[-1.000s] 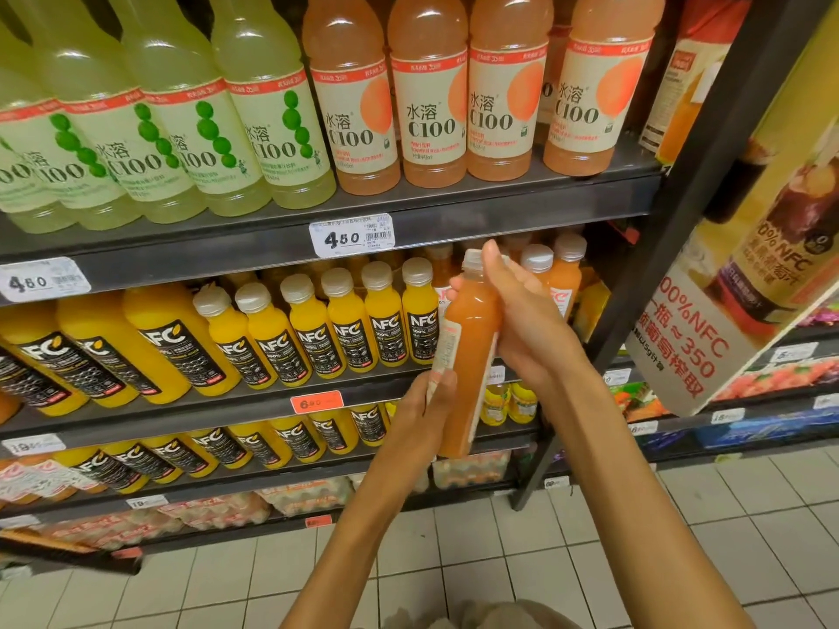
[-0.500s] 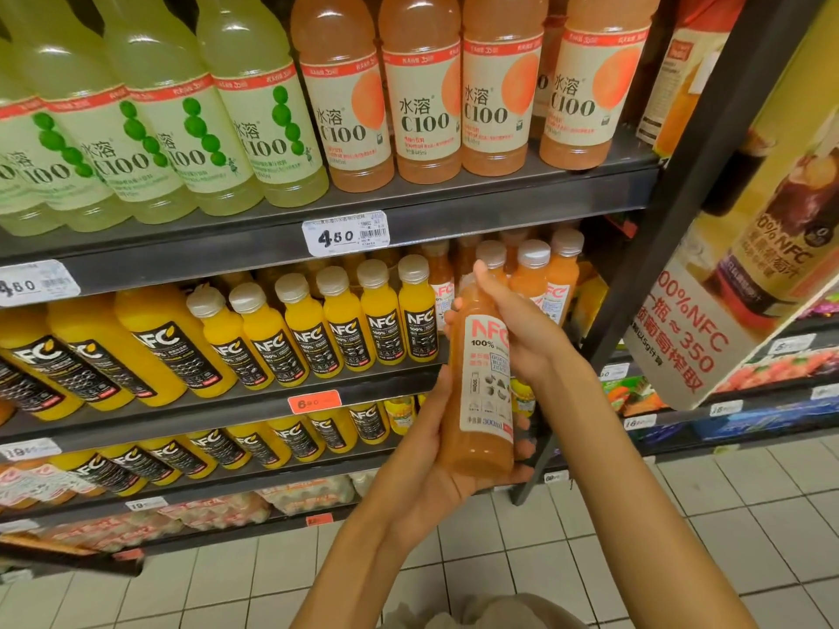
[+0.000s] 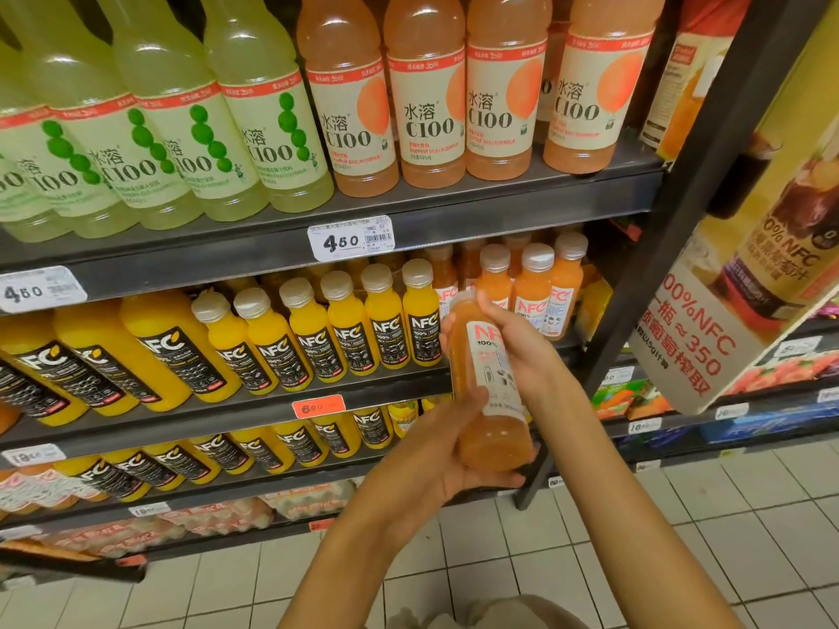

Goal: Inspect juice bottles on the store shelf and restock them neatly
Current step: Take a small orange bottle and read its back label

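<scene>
Far left on the top shelf (image 3: 499, 206): pale green C100 bottles (image 3: 190, 143), then peach C100 bottles (image 3: 426, 111). Below them, a row of yellow NFC bottles (image 3: 345, 329), with orange NFC bottles (image 3: 535, 292) just right of it. In front of that row, an orange juice bottle (image 3: 492, 392), off the shelf, tilted, white label up. Left hand (image 3: 436, 465) under its base, fingers curled round the bottom. Right hand (image 3: 517, 342) round the neck, fingers wrapped behind. Far right, a slanted NFC poster (image 3: 744, 320).
</scene>
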`<move>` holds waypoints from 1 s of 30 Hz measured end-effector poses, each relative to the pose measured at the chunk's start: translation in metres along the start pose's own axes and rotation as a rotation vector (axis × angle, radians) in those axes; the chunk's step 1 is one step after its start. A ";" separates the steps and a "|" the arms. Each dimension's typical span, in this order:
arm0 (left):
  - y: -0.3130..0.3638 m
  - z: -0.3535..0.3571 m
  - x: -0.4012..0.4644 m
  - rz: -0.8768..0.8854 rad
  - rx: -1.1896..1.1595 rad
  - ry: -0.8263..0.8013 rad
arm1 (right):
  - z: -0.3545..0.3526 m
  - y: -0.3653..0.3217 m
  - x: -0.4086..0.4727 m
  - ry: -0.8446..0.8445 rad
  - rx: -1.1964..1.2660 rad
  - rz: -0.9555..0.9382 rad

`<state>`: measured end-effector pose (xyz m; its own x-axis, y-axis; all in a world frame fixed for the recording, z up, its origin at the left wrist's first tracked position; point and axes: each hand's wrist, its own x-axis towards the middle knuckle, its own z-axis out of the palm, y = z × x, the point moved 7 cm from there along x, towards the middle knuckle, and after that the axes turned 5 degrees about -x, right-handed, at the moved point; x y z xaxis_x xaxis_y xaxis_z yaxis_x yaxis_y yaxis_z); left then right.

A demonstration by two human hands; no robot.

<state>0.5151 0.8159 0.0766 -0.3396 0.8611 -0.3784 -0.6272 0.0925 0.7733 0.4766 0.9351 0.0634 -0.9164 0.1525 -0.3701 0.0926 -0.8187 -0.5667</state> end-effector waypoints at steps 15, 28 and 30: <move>0.017 -0.033 0.008 0.305 0.419 0.187 | 0.038 -0.036 -0.031 -0.019 -0.696 -0.446; 0.054 -0.043 0.034 0.554 0.661 0.097 | 0.076 -0.045 -0.081 -0.447 -0.811 -0.643; 0.053 -0.042 0.035 0.567 0.639 0.104 | 0.077 -0.045 -0.083 -0.465 -0.848 -0.650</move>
<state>0.4403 0.8301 0.0830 -0.5645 0.8149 0.1314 0.1610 -0.0475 0.9858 0.5189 0.9167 0.1767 -0.9252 0.0458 0.3767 -0.3771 -0.0013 -0.9262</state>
